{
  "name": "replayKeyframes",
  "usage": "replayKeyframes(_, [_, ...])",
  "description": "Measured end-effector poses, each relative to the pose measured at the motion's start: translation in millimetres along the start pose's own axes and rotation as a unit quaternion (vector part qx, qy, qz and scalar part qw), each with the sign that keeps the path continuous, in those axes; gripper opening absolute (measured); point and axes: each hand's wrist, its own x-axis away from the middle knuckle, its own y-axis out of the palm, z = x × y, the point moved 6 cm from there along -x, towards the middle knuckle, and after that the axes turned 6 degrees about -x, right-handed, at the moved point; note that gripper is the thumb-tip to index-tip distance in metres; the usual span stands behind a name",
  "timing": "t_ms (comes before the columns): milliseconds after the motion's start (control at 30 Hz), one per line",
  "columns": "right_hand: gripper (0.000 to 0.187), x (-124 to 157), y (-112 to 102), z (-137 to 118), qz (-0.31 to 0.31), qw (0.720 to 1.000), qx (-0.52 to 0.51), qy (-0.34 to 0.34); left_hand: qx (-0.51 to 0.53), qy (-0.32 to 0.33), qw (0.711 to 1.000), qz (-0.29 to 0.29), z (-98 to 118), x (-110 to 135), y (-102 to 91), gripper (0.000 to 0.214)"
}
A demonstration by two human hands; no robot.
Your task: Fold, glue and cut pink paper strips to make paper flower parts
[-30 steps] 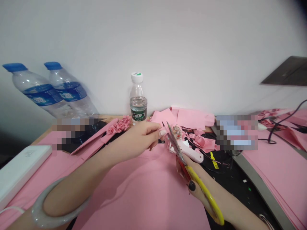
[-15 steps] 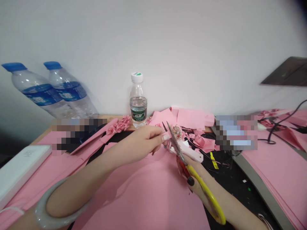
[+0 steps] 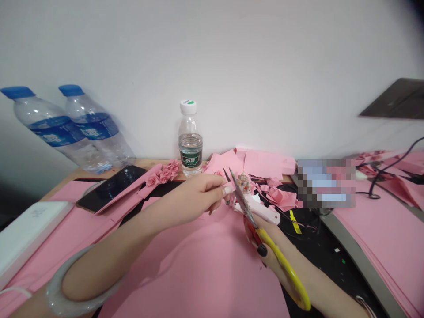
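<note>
Currently: your left hand [image 3: 195, 194] has a tight grip on a small pink paper strip [image 3: 229, 189], held right at the parted blades of the yellow-handled scissors [image 3: 289, 278]. Your right hand [image 3: 268, 243] has its grip closed around those handles. Also listed: one pink-and-white hot glue gun [image 3: 260, 212] just behind the blades, among pink paper scraps [image 3: 278, 196].

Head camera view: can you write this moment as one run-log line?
left hand: pinches pink paper | right hand: grips yellow-handled scissors | nearby: hot glue gun, pink paper scraps
</note>
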Motion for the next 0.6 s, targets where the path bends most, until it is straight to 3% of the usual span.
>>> replayKeyframes(333, [0.051,-2.5,0.6,11.7,0.028,0.999,0.018,-0.018,-0.002,0.001,1.000,-0.014,-1.7,0.8,1.4,0.032])
replayKeyframes(600, [0.051,-1.0,-0.5,8.7,0.027,0.999,0.021,-0.011,-0.011,-0.009,1.000,0.009,0.6,-0.2,-3.5,0.035])
